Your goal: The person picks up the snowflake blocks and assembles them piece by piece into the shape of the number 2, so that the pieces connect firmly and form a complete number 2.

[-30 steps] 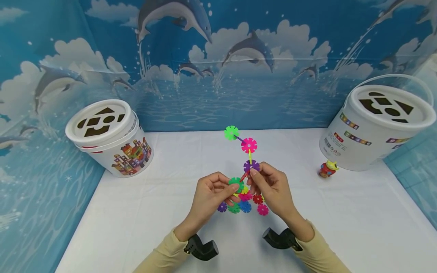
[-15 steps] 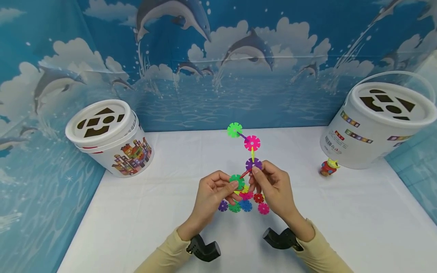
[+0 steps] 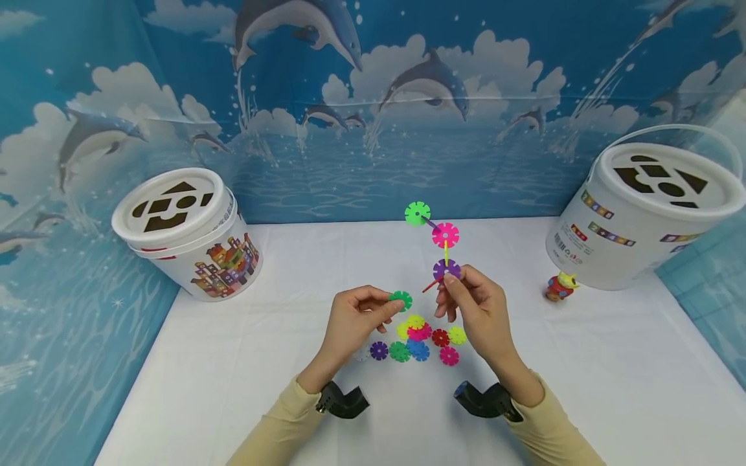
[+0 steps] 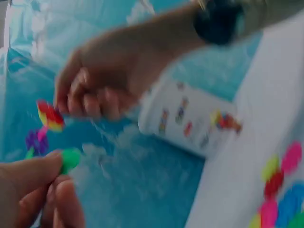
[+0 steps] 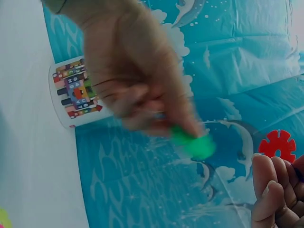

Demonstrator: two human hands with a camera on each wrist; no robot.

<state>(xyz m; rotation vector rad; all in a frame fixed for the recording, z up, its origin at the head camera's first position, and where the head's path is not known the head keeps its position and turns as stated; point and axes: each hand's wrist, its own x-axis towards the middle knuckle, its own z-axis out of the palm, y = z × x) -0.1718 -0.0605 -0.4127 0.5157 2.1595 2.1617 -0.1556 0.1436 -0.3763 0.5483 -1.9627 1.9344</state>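
Observation:
My left hand (image 3: pixel 357 322) pinches a green notched plastic disc (image 3: pixel 402 300) between thumb and fingers. To its right, my right hand (image 3: pixel 478 315) pinches a purple notched disc (image 3: pixel 445 266), part of a linked chain. Up from it the chain runs through a yellow disc (image 3: pixel 446 253) seen edge-on, a pink disc (image 3: pixel 445 235), a thin dark purple disc and a light green disc (image 3: pixel 418 213). A red disc (image 5: pixel 278 146), edge-on in the head view, juts from the purple one toward the left. A gap separates it from the green disc, which is blurred in the right wrist view.
Several loose notched discs lie below the hands, among them a blue one (image 3: pixel 418 350) and a dark red one (image 3: pixel 440 338). White lidded buckets stand at left (image 3: pixel 192 239) and right (image 3: pixel 635 220). A small toy figure (image 3: pixel 561 287) stands by the right bucket.
The green disc has come apart from the red disc. My right hand has moved up and right with the chain; my left hand has shifted slightly left with the green disc.

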